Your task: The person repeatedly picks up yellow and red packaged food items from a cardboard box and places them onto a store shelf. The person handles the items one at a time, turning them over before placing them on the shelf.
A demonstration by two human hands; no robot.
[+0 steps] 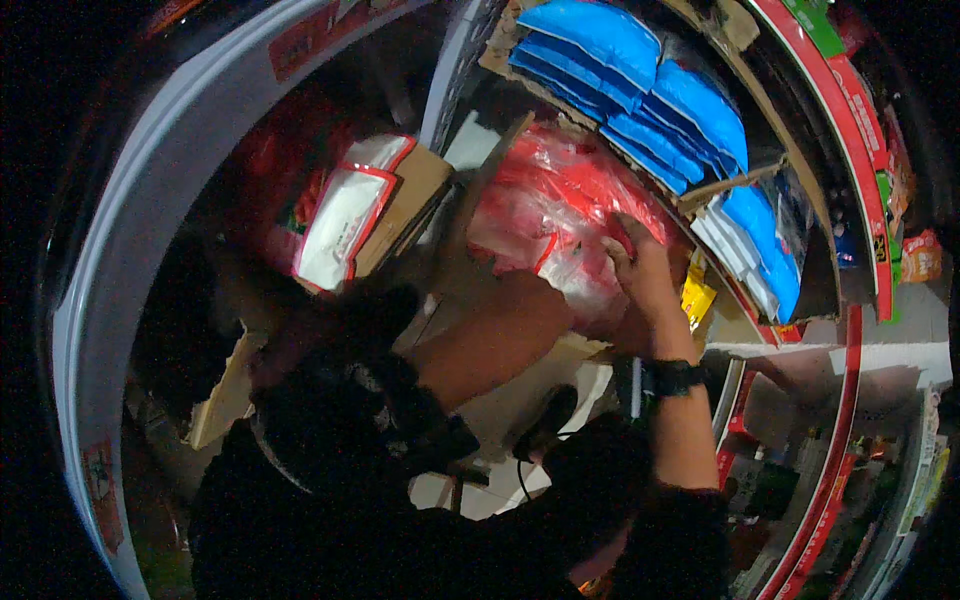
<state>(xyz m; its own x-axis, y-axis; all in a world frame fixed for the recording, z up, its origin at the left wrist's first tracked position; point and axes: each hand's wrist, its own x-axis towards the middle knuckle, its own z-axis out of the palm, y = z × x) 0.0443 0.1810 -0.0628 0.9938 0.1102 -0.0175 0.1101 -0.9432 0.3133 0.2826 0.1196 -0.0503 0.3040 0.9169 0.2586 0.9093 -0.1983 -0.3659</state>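
Observation:
A bundle of clear plastic packages with red printing point(562, 195) lies before me in a cardboard box. My right hand point(641, 262) has its thumb and fingers on the right side of this bundle, pinching the film. A dark watch or band sits on that wrist. My left forearm point(495, 337) reaches in from the lower left towards the same bundle. The left hand's fingers are hidden at the edge of the packages, so their grip does not show.
Blue packages point(637, 82) stand in cardboard trays on the upper right shelf. A yellow packet point(697, 296) lies right of my hand. To the left, a white package with red edging point(345, 225) rests against a cardboard box point(409, 202). Shelves with red edge strips point(847, 390) curve along the right.

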